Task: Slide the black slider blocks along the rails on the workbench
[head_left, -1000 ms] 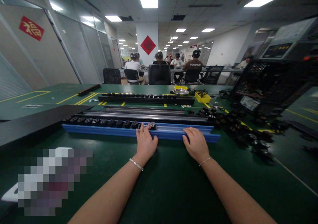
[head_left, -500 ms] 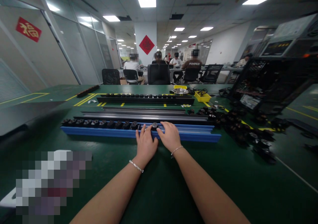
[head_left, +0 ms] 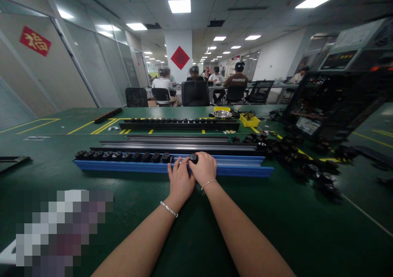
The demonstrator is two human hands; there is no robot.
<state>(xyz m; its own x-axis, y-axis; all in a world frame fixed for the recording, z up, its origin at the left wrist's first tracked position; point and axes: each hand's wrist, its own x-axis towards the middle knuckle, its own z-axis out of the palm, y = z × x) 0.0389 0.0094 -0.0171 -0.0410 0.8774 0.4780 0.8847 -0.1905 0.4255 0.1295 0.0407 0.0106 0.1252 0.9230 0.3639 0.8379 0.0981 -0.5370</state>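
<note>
the blue channel (head_left: 242, 171) looks smooth, the black part (head_left: 193, 158) like plastic, the bowl (head_left: 222, 114) shiny metal.

dim foreground | ceiling panels (head_left: 179, 6) blown white | wide-angle stretch at edges | lower-left patch (head_left: 61, 232) pixelated

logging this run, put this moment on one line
left hand: spread on blue rail | right hand: gripping black part | row of parts: in rail, left of hands | loose parts: farther right

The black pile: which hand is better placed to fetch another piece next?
Probably the right hand, once free of the black part it touches: it is nearer the black pile, off the blue channel's right end. The left hand is farther.
</note>
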